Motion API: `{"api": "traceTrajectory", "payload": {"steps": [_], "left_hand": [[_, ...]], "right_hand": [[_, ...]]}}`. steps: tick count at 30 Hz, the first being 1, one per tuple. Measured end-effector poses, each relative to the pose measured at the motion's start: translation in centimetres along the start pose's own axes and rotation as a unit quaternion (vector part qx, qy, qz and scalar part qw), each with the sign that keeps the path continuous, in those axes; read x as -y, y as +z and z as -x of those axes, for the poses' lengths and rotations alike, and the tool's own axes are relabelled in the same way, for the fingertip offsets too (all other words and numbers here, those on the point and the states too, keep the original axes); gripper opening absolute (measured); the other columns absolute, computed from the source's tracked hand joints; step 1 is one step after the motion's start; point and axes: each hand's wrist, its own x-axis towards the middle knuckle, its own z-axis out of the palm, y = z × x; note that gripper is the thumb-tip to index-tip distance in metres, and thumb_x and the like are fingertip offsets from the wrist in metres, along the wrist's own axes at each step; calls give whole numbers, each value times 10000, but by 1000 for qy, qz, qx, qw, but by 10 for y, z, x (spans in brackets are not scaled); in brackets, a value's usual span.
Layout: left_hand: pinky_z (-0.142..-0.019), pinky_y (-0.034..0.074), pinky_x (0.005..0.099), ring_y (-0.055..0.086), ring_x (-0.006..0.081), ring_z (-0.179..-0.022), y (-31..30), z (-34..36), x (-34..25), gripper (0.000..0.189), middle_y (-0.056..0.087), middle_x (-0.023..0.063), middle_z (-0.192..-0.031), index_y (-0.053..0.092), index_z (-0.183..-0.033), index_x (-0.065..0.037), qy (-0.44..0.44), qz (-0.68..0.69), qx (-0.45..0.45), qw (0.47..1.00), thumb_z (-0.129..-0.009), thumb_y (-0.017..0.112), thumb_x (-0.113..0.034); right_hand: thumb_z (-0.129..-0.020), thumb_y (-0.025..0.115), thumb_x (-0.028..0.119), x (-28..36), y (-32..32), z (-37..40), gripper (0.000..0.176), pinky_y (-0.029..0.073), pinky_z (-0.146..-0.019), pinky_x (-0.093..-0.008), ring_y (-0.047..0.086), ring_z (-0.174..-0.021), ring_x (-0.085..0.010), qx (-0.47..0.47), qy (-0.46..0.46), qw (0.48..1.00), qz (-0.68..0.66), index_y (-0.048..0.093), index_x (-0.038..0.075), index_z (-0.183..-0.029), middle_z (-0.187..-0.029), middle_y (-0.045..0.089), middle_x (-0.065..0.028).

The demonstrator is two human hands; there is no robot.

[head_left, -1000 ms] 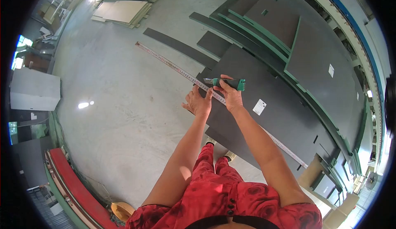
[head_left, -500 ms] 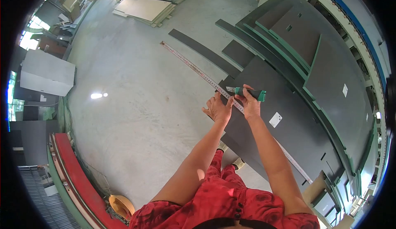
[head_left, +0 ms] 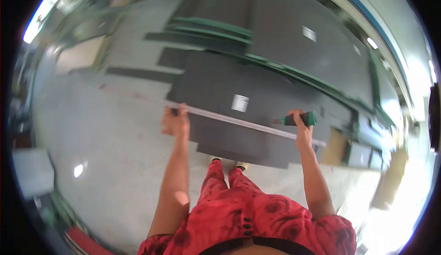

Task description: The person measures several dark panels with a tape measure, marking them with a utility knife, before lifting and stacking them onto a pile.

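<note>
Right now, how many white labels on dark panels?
3: one label on the panel under the tape measure, a second and third on the stack beyond. More may be hidden.

And here's the dark grey panel (head_left: pixel 206 80), stretching from the left hand (head_left: pixel 175 121) across beneath the right hand (head_left: pixel 302 125); on it, a measuring tape (head_left: pixel 239 122) runs past both, white label (head_left: pixel 240 103) between them!

Motion blurs the fisheye view, edges bowing into black; glare bleaches lower right and dots the smooth grey floor (head_left: pixel 117 174).
</note>
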Motion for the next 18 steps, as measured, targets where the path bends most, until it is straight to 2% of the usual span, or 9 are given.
{"api": "traceTrajectory", "payload": {"steps": [2, 4, 5, 7, 9, 11, 12, 14, 18], "left_hand": [[-947, 103, 643, 408, 310, -1161, 12, -3, 5, 755, 503, 75, -1217, 405, -1253, -97, 10, 8, -19, 1000, -711, 524, -608], [-963, 114, 613, 405, 298, -1162, 6, 0, -2, 728, 513, 58, -1207, 404, -1254, -185, -5, -3, 10, 1000, -702, 504, -649], [-969, 118, 597, 393, 293, -1171, 6, 2, -4, 723, 508, 51, -1214, 404, -1253, -213, -11, -19, 9, 1000, -695, 503, -662], [-948, 156, 551, 370, 303, -1174, 2, 8, -9, 727, 488, 57, -1233, 406, -1261, -179, -13, -33, 7, 999, -709, 507, -642], [-950, 154, 546, 361, 298, -1181, 11, 3, -3, 729, 483, 55, -1237, 399, -1261, -179, -10, -37, 9, 999, -714, 494, -651], [-952, 152, 540, 351, 294, -1188, 14, 2, -2, 732, 478, 54, -1240, 392, -1262, -178, -13, -43, 0, 999, -719, 481, -661], [-953, 150, 537, 344, 292, -1192, 14, 1, -2, 731, 474, 50, -1243, 386, -1262, -181, -17, -47, 4, 999, -723, 471, -667], [-953, 148, 533, 337, 291, -1196, 12, 2, -3, 731, 470, 46, -1246, 380, -1262, -183, -17, -52, 5, 998, -727, 461, -673], [-949, 151, 534, 345, 294, -1189, 10, 4, -5, 733, 473, 79, -1237, 379, -1262, -193, -33, -50, 22, 998, -722, 455, -682]], "right_hand": [[-767, 631, 139, 0, -58, 12, 124, 380, -641, -243, 478, -685, -79, -79, -8, 996, 46, 594, 42, -835, -740, 526, 7], [-720, 638, 86, -7, -115, 24, 106, 392, -572, -238, 473, -607, -79, -137, 56, 975, 165, 578, 40, -794, -666, 523, 22], [-720, 638, 86, -21, -144, 29, 106, 392, -572, -238, 473, -607, -79, -170, 59, 969, 169, 578, 40, -794, -666, 523, 22], [-699, 633, 79, -62, -198, 36, 113, 392, -521, -240, 480, -565, -82, -239, 9, 956, 169, 575, 38, -786, -624, 527, 22], [-696, 627, 100, -87, -233, 46, 116, 407, -540, -265, 511, -580, -95, -280, 57, 945, 160, 572, 29, -769, -612, 542, -27], [-692, 620, 142, -111, -255, 53, 161, 424, -569, -320, 560, -591, -187, -295, 97, 909, 277, 586, 18, -788, -623, 560, -97], [-692, 620, 142, -121, -261, 55, 161, 424, -569, -320, 560, -591, -187, -299, 100, 909, 274, 586, 18, -788, -623, 560, -97], [-682, 625, 195, -130, -265, 55, 221, 430, -624, -383, 574, -645, -300, -335, 86, 892, 290, 602, 27, -823, -666, 573, -159], [-672, 647, 241, -127, -268, 42, 286, 428, -664, -414, 572, -735, -358, -314, 137, 881, 325, 616, 26, -858, -744, 601, -183]]}}
